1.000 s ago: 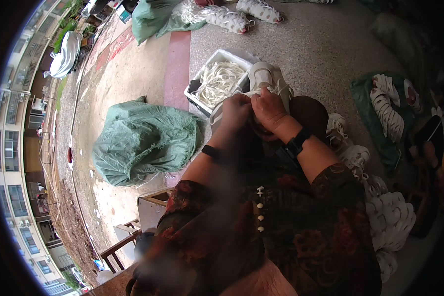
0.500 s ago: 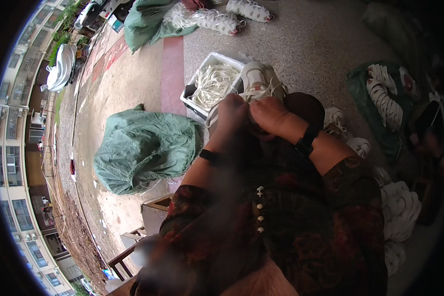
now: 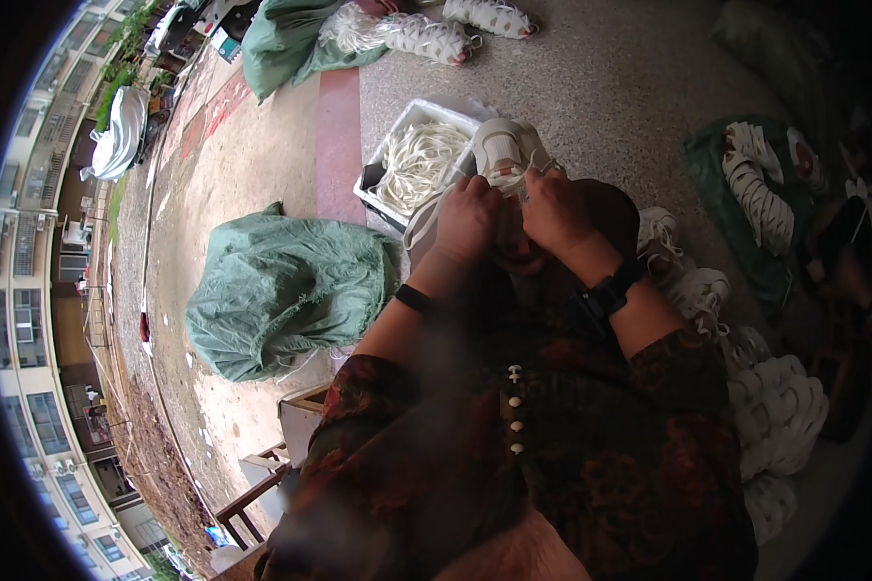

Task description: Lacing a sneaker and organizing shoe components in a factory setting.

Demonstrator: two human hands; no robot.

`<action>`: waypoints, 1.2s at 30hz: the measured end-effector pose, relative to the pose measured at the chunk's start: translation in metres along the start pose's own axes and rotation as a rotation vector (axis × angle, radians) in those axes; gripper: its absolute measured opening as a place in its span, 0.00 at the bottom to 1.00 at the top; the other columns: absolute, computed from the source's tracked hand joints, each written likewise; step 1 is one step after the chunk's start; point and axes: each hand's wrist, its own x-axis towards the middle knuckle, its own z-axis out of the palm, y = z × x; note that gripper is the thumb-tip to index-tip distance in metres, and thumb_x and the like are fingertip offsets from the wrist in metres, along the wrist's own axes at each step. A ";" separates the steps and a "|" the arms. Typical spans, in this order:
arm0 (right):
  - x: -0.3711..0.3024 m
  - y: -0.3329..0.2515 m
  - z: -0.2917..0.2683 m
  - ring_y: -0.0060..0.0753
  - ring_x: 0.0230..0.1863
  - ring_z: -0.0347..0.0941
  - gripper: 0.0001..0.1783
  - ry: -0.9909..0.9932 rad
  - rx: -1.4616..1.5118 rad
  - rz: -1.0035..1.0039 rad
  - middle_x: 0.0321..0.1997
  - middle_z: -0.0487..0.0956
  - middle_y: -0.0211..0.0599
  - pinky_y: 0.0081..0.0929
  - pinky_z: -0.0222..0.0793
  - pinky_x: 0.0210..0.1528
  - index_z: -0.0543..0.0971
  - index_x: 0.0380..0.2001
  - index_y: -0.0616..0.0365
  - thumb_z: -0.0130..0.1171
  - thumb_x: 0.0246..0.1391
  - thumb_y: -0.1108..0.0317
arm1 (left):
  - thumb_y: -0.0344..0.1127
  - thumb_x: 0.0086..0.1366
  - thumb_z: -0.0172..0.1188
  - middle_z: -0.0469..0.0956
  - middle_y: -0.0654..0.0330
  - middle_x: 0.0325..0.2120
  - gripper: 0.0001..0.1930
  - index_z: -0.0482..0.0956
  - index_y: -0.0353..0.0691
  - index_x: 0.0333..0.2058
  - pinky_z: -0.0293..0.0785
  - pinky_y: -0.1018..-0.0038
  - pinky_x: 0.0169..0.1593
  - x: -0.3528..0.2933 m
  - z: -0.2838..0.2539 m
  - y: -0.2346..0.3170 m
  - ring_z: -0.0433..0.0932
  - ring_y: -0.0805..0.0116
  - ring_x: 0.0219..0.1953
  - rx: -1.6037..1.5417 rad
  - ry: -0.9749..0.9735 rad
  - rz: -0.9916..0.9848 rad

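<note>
Tray of laces (image 3: 412, 165) left of shoe (image 3: 506, 150), sack (image 3: 281, 290) farther left.

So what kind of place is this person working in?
Probably an outdoor yard used for piecework on shoes. Both hands work at a white shoe over a tray of white laces; more white shoes lie piled on the ground, beside a green sack and apartment blocks.

A speckled grey concrete floor (image 3: 591, 87) is crossed by a red painted strip (image 3: 337, 145), lit by flat daylight. A multi-storey building (image 3: 29, 290) with rows of windows is seen far left of the fingers, beside bare earth (image 3: 165, 426).
</note>
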 end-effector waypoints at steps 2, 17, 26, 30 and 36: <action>-0.004 0.005 0.005 0.52 0.37 0.73 0.08 -0.026 0.004 0.020 0.27 0.76 0.54 0.40 0.71 0.40 0.75 0.28 0.61 0.56 0.40 0.71 | 0.31 0.49 0.59 0.69 0.57 0.24 0.03 0.75 0.45 0.25 0.70 0.64 0.31 -0.002 -0.001 0.004 0.71 0.56 0.29 -0.123 0.057 -0.017; -0.002 0.042 0.030 0.54 0.28 0.74 0.04 0.129 0.492 0.118 0.22 0.75 0.53 0.39 0.68 0.30 0.74 0.19 0.65 0.54 0.41 0.74 | 0.35 0.54 0.55 0.76 0.54 0.24 0.06 0.76 0.40 0.26 0.74 0.64 0.30 0.020 0.017 0.036 0.79 0.54 0.27 -0.133 -0.275 -0.240; 0.002 0.034 0.014 0.47 0.29 0.75 0.03 0.148 0.364 0.136 0.25 0.77 0.47 0.35 0.70 0.32 0.77 0.23 0.61 0.54 0.41 0.77 | 0.32 0.56 0.56 0.77 0.59 0.24 0.07 0.78 0.35 0.28 0.72 0.73 0.33 -0.016 -0.017 -0.015 0.77 0.67 0.28 -1.140 -0.293 -0.311; -0.008 0.015 0.004 0.43 0.37 0.76 0.06 0.149 0.366 -0.401 0.33 0.78 0.43 0.33 0.71 0.38 0.79 0.27 0.58 0.55 0.43 0.77 | 0.31 0.58 0.56 0.77 0.64 0.27 0.06 0.78 0.34 0.29 0.70 0.79 0.38 -0.029 -0.023 -0.005 0.74 0.76 0.32 -1.278 -0.302 -0.469; -0.001 0.030 0.008 0.36 0.30 0.77 0.05 -0.056 0.655 -0.213 0.24 0.78 0.37 0.27 0.71 0.34 0.78 0.30 0.59 0.54 0.49 0.76 | 0.27 0.56 0.57 0.76 0.62 0.32 0.08 0.75 0.35 0.35 0.70 0.78 0.40 -0.015 -0.027 -0.003 0.73 0.77 0.34 -1.251 -0.235 -0.482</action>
